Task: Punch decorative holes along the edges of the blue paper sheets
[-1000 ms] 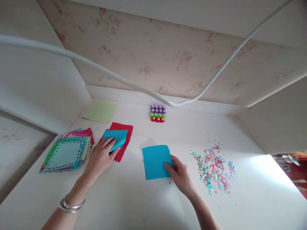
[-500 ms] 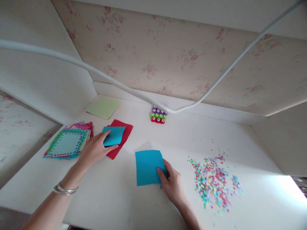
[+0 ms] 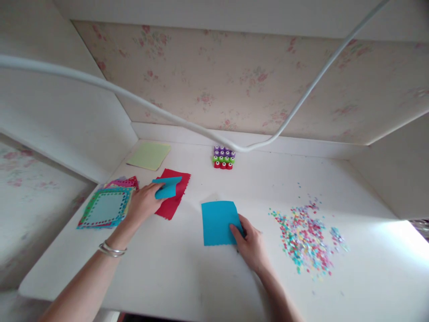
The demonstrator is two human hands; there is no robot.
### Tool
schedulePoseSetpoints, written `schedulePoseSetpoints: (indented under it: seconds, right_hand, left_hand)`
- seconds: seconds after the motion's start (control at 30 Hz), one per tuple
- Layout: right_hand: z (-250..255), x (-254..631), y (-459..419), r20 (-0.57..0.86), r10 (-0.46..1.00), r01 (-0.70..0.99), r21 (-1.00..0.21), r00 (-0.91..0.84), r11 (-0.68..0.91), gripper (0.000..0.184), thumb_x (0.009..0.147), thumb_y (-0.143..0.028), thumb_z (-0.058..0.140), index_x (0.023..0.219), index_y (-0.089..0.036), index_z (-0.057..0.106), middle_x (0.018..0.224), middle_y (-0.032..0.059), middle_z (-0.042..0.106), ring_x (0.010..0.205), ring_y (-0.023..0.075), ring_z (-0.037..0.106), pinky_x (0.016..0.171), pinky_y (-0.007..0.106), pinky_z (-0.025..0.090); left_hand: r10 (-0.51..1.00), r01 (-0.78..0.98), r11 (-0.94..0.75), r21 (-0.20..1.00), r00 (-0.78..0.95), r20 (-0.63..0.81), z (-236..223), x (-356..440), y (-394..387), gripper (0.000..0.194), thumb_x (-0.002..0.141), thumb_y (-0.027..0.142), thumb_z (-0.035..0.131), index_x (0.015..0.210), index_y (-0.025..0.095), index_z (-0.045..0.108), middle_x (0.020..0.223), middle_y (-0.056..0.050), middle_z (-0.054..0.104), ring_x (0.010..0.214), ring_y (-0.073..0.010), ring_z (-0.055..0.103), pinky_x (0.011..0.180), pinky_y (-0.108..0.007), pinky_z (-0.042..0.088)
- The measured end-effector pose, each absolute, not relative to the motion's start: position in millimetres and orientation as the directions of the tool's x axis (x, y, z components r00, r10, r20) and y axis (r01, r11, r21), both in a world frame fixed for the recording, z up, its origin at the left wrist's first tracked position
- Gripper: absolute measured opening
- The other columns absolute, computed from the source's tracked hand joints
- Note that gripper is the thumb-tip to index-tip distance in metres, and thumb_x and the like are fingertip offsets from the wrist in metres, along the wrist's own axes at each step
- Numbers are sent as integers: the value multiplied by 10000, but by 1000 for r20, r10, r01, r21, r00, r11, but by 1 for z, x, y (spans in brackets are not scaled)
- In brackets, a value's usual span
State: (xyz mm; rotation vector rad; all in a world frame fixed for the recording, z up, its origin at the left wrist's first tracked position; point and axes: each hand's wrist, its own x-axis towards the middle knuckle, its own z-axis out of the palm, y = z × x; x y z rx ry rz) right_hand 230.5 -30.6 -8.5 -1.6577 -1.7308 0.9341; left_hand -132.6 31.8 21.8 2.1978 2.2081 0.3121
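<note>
My left hand (image 3: 145, 203) pinches a small blue paper sheet (image 3: 168, 187) and lifts its near edge off a red sheet (image 3: 174, 198) with a zigzag edge. A silver bangle sits on that wrist. My right hand (image 3: 252, 241) rests on the white table (image 3: 187, 277) with its fingers holding the right edge of a larger blue paper square (image 3: 219, 221) that lies flat.
A stack of punched, lace-edged coloured sheets (image 3: 106, 208) lies left of my left hand. A pale green sheet (image 3: 149, 155) lies at the back left. Small craft punches (image 3: 223, 157) stand in a block by the back wall. Confetti scraps (image 3: 306, 241) spread at the right. A white cable (image 3: 187, 123) hangs across.
My left hand has raised the small blue sheet further off the red one, so it now curls up. My right hand stays on the large blue square.
</note>
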Motion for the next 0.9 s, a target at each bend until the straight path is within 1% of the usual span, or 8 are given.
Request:
schedulePoseSetpoints:
  seconds: [0.1, 0.2, 0.37, 0.43, 0.5, 0.6, 0.77, 0.9]
  right_hand:
    - [-8, 227, -33, -65, 997, 603, -797, -38, -29, 428, 939, -501, 477, 1241, -225, 604, 944, 48, 739, 727, 208, 666, 667, 313, 513]
    - [-8, 225, -35, -62, 998, 608, -791, 32, -69, 478, 924, -517, 485, 1274, -210, 593, 908, 51, 732, 691, 201, 652, 646, 310, 513]
    - [-10, 223, -36, -9, 990, 630, -771, 138, -95, 590, 896, -538, 510, 1367, -184, 537, 841, 50, 710, 628, 189, 620, 581, 295, 499]
    - [-10, 223, -35, 11, 990, 640, -764, 141, -82, 589, 907, -515, 503, 1400, -192, 505, 857, 44, 707, 608, 175, 604, 590, 294, 500]
    - [-11, 222, -35, 34, 988, 657, -750, 151, -75, 585, 907, -498, 508, 1409, -197, 497, 899, 52, 714, 614, 173, 606, 611, 301, 509]
    - [-13, 221, -34, 67, 986, 679, -732, 151, -55, 550, 906, -484, 517, 1378, -204, 533, 985, 80, 729, 682, 192, 643, 663, 317, 532]
    - [-15, 215, -33, 102, 991, 708, -706, 90, 8, 483, 944, -454, 484, 1363, -224, 555, 1157, 100, 703, 780, 204, 666, 734, 333, 545]
    - [-11, 210, -32, 119, 993, 800, -599, 29, 48, 455, 961, -394, 473, 1377, -221, 539, 1007, 84, 721, 845, 236, 649, 778, 376, 529]
  left_hand:
    - [993, 991, -26, 130, 11, 117, 27, -139, 35, 357, 901, 441, 553, 1201, 272, 650, 1175, -55, 728, 1004, -288, 701, 826, -355, 507]
    - [996, 988, -3, 154, -11, 91, 29, -149, 38, 419, 920, 480, 508, 1258, 261, 624, 1138, -71, 745, 927, -289, 724, 768, -340, 518]
    - [999, 988, -21, 152, 15, 38, 24, -151, 29, 513, 945, 503, 442, 1363, 222, 540, 1111, -104, 747, 915, -290, 728, 799, -356, 530]
    - [998, 991, -60, 121, 56, 38, 17, -145, 20, 556, 932, 545, 447, 1361, 207, 547, 1225, -134, 696, 1028, -307, 696, 870, -387, 523]
    - [990, 988, -127, 93, 121, 67, 7, -138, 11, 591, 901, 583, 484, 1351, 209, 568, 1421, -152, 552, 1206, -341, 598, 973, -441, 482]
    - [980, 984, -167, 53, 160, 118, -8, -132, 4, 635, 879, 589, 527, 1367, 185, 562, 1526, -190, 409, 1345, -385, 458, 1080, -529, 382]
    - [974, 982, -160, 103, 140, 176, -21, -133, 15, 578, 931, 489, 500, 1392, 141, 522, 1504, -220, 429, 1405, -347, 388, 1152, -532, 280]
    - [954, 971, -164, 173, 112, 277, -16, -125, 18, 510, 955, 442, 484, 1346, 120, 541, 1490, -220, 448, 1385, -374, 407, 1138, -618, 250]
